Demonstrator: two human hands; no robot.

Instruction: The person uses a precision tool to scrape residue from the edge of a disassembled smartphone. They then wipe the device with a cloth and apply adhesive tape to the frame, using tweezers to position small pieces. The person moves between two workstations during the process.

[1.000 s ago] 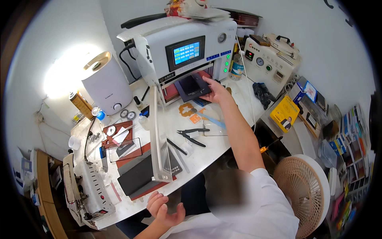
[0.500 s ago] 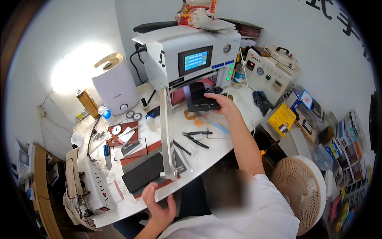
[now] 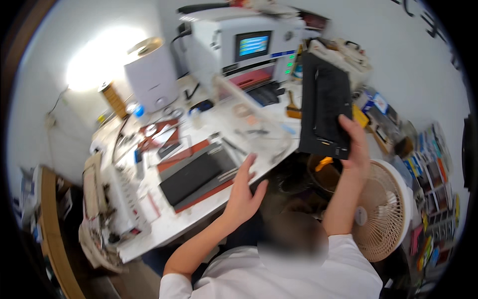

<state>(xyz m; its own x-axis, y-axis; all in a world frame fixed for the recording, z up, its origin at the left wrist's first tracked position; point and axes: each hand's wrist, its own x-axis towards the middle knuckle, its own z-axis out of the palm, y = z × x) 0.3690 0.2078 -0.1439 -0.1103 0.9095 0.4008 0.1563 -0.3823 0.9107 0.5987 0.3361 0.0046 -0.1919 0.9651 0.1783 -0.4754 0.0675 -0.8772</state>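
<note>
My right hand (image 3: 356, 143) is shut on the lower edge of a black rectangular tray (image 3: 323, 102) and holds it upright in the air, to the right of the white machine with a blue screen (image 3: 244, 47). With its fingers apart and nothing in it, my left hand (image 3: 245, 193) hovers at the front edge of the white table (image 3: 174, 222). It is nearest to a flat black slab (image 3: 191, 177) lying on a red mat. A clear plastic panel (image 3: 254, 122) stands on the table between the two hands.
A white box-shaped unit (image 3: 152, 74) stands at the back left under a bright lamp. Small tools and parts lie scattered over the table. A round fan (image 3: 386, 209) sits low on the right, with colourful packets (image 3: 433, 174) beyond it.
My right hand has drawn the black tray out of the machine's slot and lifted it to the right. My left hand has risen from below the table to its front edge.
</note>
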